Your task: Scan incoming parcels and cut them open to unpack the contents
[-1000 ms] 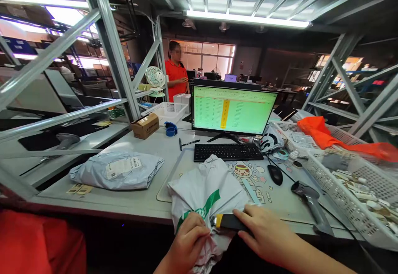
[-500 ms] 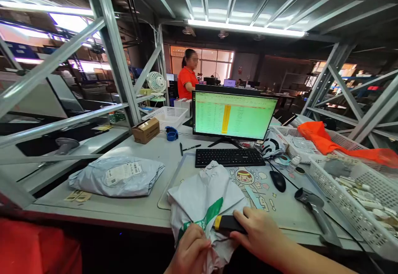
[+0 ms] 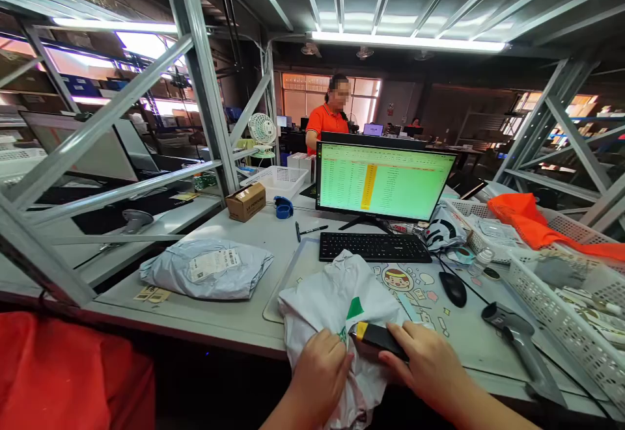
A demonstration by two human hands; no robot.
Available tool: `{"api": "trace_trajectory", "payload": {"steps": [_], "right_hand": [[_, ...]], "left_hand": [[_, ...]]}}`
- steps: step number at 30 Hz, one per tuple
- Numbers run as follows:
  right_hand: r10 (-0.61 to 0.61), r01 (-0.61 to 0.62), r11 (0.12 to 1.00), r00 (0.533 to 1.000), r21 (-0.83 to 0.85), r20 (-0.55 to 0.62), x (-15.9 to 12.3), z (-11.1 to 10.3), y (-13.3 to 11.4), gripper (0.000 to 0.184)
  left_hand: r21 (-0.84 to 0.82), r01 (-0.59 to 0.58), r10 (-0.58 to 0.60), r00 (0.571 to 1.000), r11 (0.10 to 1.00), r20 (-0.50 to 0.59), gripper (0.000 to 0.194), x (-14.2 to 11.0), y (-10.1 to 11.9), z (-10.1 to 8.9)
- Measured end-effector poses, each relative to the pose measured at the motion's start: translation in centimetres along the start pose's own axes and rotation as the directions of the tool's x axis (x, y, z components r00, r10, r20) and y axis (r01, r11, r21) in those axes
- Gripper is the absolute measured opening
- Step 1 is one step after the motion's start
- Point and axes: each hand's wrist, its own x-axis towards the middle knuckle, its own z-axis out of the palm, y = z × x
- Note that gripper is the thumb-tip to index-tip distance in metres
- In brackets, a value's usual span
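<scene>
A white plastic mailer bag (image 3: pixel 327 287) with green print lies crumpled at the front edge of the desk, partly hanging over it. My left hand (image 3: pixel 322 371) is closed on the bag, pinching its plastic near the green print. In my right hand (image 3: pixel 424 358) is a black and yellow utility knife (image 3: pixel 383 339), its tip pointing left at the bag just beside my left fingers. Whether the blade cuts into the plastic is too small to tell.
A grey wrapped parcel (image 3: pixel 208 268) lies on the left. Behind the bag are a keyboard (image 3: pixel 374 248) and a monitor (image 3: pixel 385 179). A mouse (image 3: pixel 453 289), a barcode scanner (image 3: pixel 520 345) and white baskets (image 3: pixel 561 313) stand right. A person in orange (image 3: pixel 325 121) is beyond.
The view has swung slightly left, so everything sits further right. My left hand has come up over more of the green print, and the knife is tilted more steeply. The far person has turned.
</scene>
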Motion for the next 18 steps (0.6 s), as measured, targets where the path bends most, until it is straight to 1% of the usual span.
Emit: {"api": "trace_trajectory", "payload": {"steps": [3, 5, 6, 7, 8, 9, 10, 11, 12, 13, 14, 15, 17, 18], "right_hand": [[-0.071, 0.071, 0.997, 0.992, -0.001, 0.106, 1.5, 0.0, 2.3, 0.039], [-0.071, 0.069, 0.997, 0.978, 0.018, 0.194, 3.0, -0.1, 4.9, 0.041], [-0.014, 0.010, 1.000, 0.973, 0.016, 0.230, 3.8, -0.4, 6.6, 0.043], [0.096, -0.098, 0.995, 0.962, -0.004, 0.255, 4.5, -0.7, 8.6, 0.044], [0.236, -0.234, 0.971, 0.935, -0.040, 0.263, 4.9, -1.1, 10.8, 0.045], [0.402, -0.391, 0.916, 0.881, -0.092, 0.251, 5.1, -1.6, 13.1, 0.048], [0.546, -0.527, 0.838, 0.808, -0.145, 0.222, 5.0, -1.9, 15.4, 0.051], [0.626, -0.601, 0.780, 0.755, -0.177, 0.196, 4.5, -2.1, 17.6, 0.057], [0.677, -0.649, 0.736, 0.715, -0.194, 0.175, 3.7, -1.9, 19.6, 0.060], [0.713, -0.696, 0.701, 0.685, -0.157, 0.150, 2.7, -1.3, 21.1, 0.062], [0.726, -0.718, 0.687, 0.668, -0.116, 0.166, 1.5, -0.4, 22.0, 0.065], [0.730, -0.730, 0.678, 0.656, -0.083, 0.191, 0.3, 0.7, 22.5, 0.066], [0.710, -0.726, 0.686, 0.655, -0.045, 0.258, -1.7, 3.2, 21.9, 0.066], [0.699, -0.718, 0.694, 0.658, -0.045, 0.280, -2.4, 4.2, 20.9, 0.065]], "left_hand": [[-0.106, -0.137, 0.140, 0.990, 0.985, 0.017, 0.031, -0.4, -1.0, -0.2], [-0.136, -0.175, 0.180, 0.983, 0.975, 0.023, 0.031, -0.7, -1.6, -0.5], [-0.142, -0.183, 0.188, 0.982, 0.973, 0.020, 0.030, -0.8, -1.9, -0.7], [-0.150, -0.190, 0.193, 0.981, 0.970, 0.012, 0.030, -0.9, -2.1, -1.0], [-0.158, -0.198, 0.199, 0.980, 0.967, -0.011, 0.030, -1.1, -2.3, -1.3], [-0.165, -0.206, 0.202, 0.978, 0.965, -0.042, 0.030, -1.3, -2.5, -1.7], [-0.169, -0.205, 0.197, 0.978, 0.964, -0.067, 0.030, -1.5, -2.7, -2.1], [-0.167, -0.191, 0.180, 0.981, 0.967, -0.078, 0.030, -1.7, -2.9, -2.4], [-0.159, -0.174, 0.162, 0.983, 0.972, -0.086, 0.030, -1.8, -3.1, -2.8], [-0.141, -0.154, 0.141, 0.986, 0.978, -0.092, 0.030, -1.9, -3.2, -3.1], [-0.120, -0.132, 0.121, 0.988, 0.984, -0.094, 0.031, -1.8, -3.3, -3.3], [-0.099, -0.106, 0.097, 0.991, 0.989, -0.088, 0.031, -1.5, -3.3, -3.6], [-0.077, -0.022, 0.019, 0.999, 0.997, -0.044, 0.026, -0.6, -3.0, -3.9], [-0.077, 0.038, -0.038, 0.999, 0.996, 0.003, 0.018, 0.0, -2.8, -4.0]]}}
